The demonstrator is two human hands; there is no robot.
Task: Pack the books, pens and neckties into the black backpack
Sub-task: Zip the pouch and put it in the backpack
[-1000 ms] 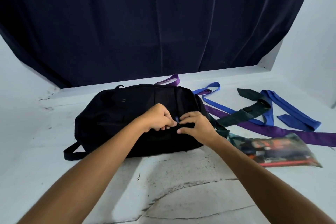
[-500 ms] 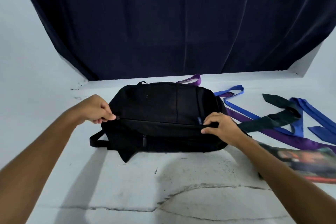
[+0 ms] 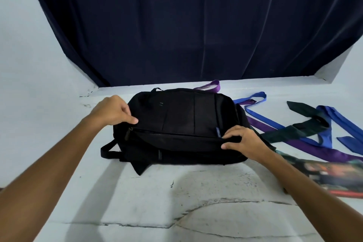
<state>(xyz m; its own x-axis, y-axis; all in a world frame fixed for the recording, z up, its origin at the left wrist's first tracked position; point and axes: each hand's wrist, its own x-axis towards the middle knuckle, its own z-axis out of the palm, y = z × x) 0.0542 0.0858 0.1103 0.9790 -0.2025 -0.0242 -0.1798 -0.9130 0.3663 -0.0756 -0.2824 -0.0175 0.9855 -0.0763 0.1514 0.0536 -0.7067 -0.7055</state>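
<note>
Left hand point(image 3: 114, 112): thumb and forefinger tips pinched together at the backpack's 9 o'clock end, just above the zip pull point(image 3: 128, 133); whether they grip fabric or merely rest on it, cannot tell. Right hand point(image 3: 242, 140): fingers spread and curled, pressing down on the 3 o'clock end of the zip line, thumb stretched along the bag's front edge; it steadies the bag, nothing clamped. Black backpack point(image 3: 176, 123) lies flat on the white cracked tabletop point(image 3: 176, 202) at centre, zip seam running 9 to 3 across its near face, one strap point(image 3: 108, 151) trailing at 8 o'clock. Outward at 3 o'clock, loose on the table: a blue necktie point(image 3: 257, 112), a dark green necktie point(image 3: 298, 129), a purple necktie point(image 3: 314, 148) passing under the others, a second blue necktie point(image 3: 334, 119). A purple loop point(image 3: 213, 86) shows behind the bag at 12. At 4 o'clock a blurred book cover point(image 3: 337, 175); no pens made out. Progress, as judged: nothing visibly packed; all visible items are outside and the compartment is only being opened, so the whole loading is left. Against half a second back: the left hand has let go of the zip end and risen to the bag's top corner; the right hand holds the same spot; the view has shifted slightly leftward.
</note>
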